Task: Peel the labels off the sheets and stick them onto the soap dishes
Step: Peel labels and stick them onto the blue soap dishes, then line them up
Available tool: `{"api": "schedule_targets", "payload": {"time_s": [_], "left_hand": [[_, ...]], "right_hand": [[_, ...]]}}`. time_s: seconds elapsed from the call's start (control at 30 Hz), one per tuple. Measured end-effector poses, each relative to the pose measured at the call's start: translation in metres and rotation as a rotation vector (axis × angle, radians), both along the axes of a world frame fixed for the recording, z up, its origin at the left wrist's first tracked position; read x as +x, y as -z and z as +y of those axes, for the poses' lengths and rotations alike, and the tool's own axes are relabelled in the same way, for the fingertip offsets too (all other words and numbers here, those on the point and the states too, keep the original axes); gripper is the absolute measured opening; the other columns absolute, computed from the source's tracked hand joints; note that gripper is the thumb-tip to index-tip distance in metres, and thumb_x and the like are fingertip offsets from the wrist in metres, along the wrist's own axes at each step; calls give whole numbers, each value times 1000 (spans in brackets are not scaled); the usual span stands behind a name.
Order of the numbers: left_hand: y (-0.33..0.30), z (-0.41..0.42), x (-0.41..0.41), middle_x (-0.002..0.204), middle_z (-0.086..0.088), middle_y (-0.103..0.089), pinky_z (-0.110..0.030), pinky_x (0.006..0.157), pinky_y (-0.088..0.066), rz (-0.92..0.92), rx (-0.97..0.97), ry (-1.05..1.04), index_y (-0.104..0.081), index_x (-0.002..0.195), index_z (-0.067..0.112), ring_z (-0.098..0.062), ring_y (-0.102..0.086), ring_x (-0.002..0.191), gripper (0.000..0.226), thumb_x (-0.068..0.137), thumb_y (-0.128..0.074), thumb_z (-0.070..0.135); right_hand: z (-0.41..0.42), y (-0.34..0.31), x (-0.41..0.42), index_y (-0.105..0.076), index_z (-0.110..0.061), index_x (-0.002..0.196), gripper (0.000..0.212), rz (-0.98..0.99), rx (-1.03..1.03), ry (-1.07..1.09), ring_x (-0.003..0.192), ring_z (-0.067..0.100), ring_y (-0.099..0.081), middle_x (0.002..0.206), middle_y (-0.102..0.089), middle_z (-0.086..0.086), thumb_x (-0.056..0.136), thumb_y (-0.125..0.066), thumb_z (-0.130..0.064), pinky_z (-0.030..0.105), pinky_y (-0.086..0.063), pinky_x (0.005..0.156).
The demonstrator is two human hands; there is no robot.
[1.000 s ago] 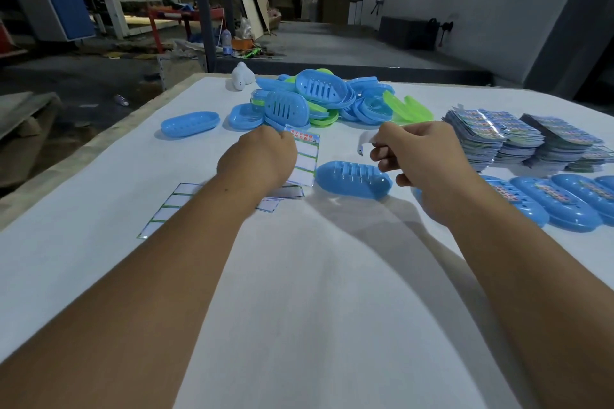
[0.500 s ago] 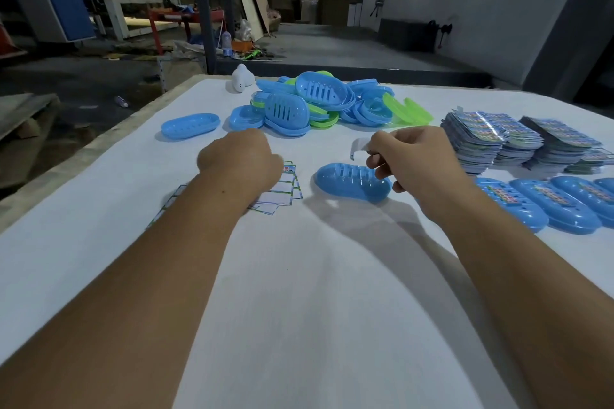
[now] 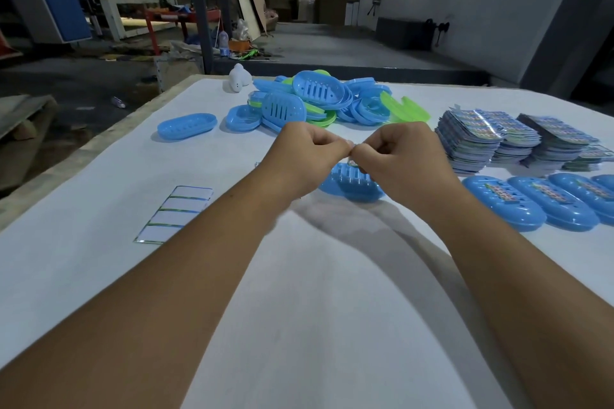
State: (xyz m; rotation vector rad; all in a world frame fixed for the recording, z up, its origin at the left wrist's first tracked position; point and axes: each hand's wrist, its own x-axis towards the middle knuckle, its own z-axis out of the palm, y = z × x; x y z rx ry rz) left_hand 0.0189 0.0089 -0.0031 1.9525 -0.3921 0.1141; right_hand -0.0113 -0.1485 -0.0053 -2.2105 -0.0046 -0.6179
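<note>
My left hand [image 3: 304, 156] and my right hand [image 3: 397, 156] meet fingertip to fingertip just above a blue soap dish [image 3: 355, 184] lying upside down on the white table [image 3: 315, 292]. Both pinch a small label [image 3: 352, 163] between them; only a sliver of it shows below the fingers. An emptied backing sheet [image 3: 177, 212] lies flat to the left of my left forearm. Stacks of label sheets [image 3: 478, 136] stand at the right.
A heap of blue and green soap dishes [image 3: 319, 103] sits behind my hands, with a single blue dish [image 3: 187, 125] to its left. Labelled blue dishes [image 3: 505, 202] line the right side. A small white object [image 3: 239, 78] stands near the far edge.
My left hand let go of the sheet, moved right and rose to meet my right hand over the blue dish. The used backing sheet now lies uncovered on the left.
</note>
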Motion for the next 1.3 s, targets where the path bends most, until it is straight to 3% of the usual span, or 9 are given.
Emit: {"api": "schedule_targets", "payload": {"time_s": [0.17, 0.37, 0.6, 0.77, 0.87, 1.0, 1.07, 1.23, 1.3], "left_hand": [[-1, -1, -2, 78, 0, -75, -22, 64, -47, 6, 5, -26, -79, 81, 23, -5, -62, 70, 18, 89, -68, 34], [0, -2, 0, 80, 12, -75, -26, 72, -49, 22, 6, -54, -80, 88, 22, -6, -66, 85, 17, 89, -70, 36], [1, 2, 5, 43, 23, -52, -23, 61, -40, 80, -121, -107, -80, 86, 22, -4, -49, 59, 23, 83, -76, 45], [2, -1, 11, 47, 17, -53, -25, 62, -40, 152, -236, -152, -79, 91, 16, -9, -47, 62, 23, 82, -78, 37], [2, -3, 13, 57, 12, -54, -31, 73, -40, 211, -288, -156, -78, 96, 13, -10, -46, 65, 27, 83, -78, 36], [4, -4, 14, 64, 7, -54, -33, 73, -39, 251, -296, -149, -77, 103, 11, -11, -46, 65, 31, 84, -77, 36], [6, -3, 15, 58, 11, -55, -26, 66, -40, 228, -256, -164, -78, 95, 16, -10, -47, 63, 25, 83, -77, 38], [14, -4, 14, 38, 18, -51, -15, 36, -31, 143, -82, -165, -77, 83, 22, -1, -44, 32, 22, 82, -77, 45], [18, -5, 15, 45, 15, -60, -13, 39, -37, 118, -56, -156, -78, 80, 22, 1, -51, 39, 18, 81, -79, 39]], "right_hand": [[0, 1, 0, -70, -13, 62, 23, -9, 3, -5, 53, 12, -52, 60, -68, 1, 76, -70, -31, 30, -45, 56], [-1, 2, 2, -74, -15, 68, 19, -30, -50, -18, 64, 21, -65, 65, -72, -2, 81, -67, -27, 37, -54, 62], [-3, 5, 3, -77, -28, 79, 18, -61, -96, -133, 56, -4, -59, 69, -70, -17, 95, -68, -32, 9, -37, 53], [-9, 5, 10, -75, -23, 67, 23, -8, -43, 69, 49, 7, -52, 57, -67, -7, 84, -76, -38, 26, -43, 55], [-12, 3, 10, -75, -19, 64, 29, 84, 79, 38, 47, 14, -47, 59, -67, 7, 83, -77, -41, 32, -42, 52], [-10, 2, 9, -76, -15, 65, 27, 136, 158, 21, 51, 16, -52, 66, -71, 13, 83, -76, -36, 31, -43, 50], [-12, 1, 9, -75, -10, 65, 27, 157, 210, 37, 52, 16, -53, 68, -72, 15, 82, -74, -31, 27, -42, 46], [-17, 1, 10, -75, -9, 65, 28, 239, 233, 65, 53, 17, -52, 61, -67, 10, 77, -74, -34, 21, -37, 40], [-18, 2, 9, -74, -6, 67, 35, 250, 191, 72, 54, 19, -50, 65, -68, 17, 78, -78, -39, 24, -38, 43]]}}
